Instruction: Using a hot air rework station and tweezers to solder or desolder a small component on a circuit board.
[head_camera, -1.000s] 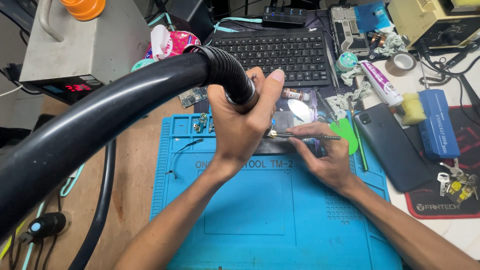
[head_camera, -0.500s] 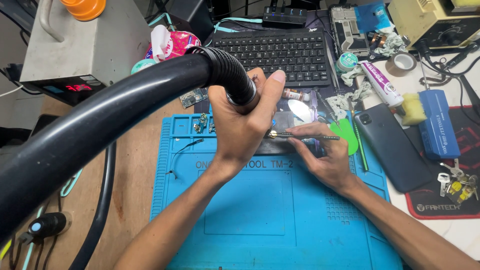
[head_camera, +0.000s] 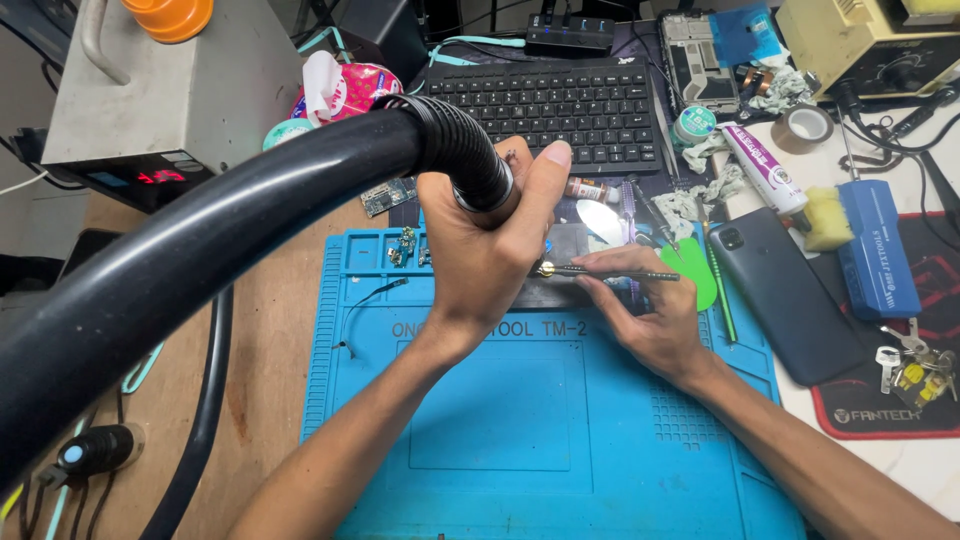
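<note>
A thick black ribbed hose (head_camera: 300, 215) sweeps in from the left, its end clasped in the left hand (head_camera: 490, 250) above a blue silicone work mat (head_camera: 500, 430). Just right of it, the right hand (head_camera: 650, 310) pinches thin metal tweezers (head_camera: 610, 271) over a small dark board (head_camera: 565, 240). Farther right lie a white tube with a purple label (head_camera: 760, 165), a dark smartphone (head_camera: 785, 290) and a blue rectangular case (head_camera: 875, 250).

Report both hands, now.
Left hand: closed around the black hose.
Right hand: closed on tweezers.
</note>
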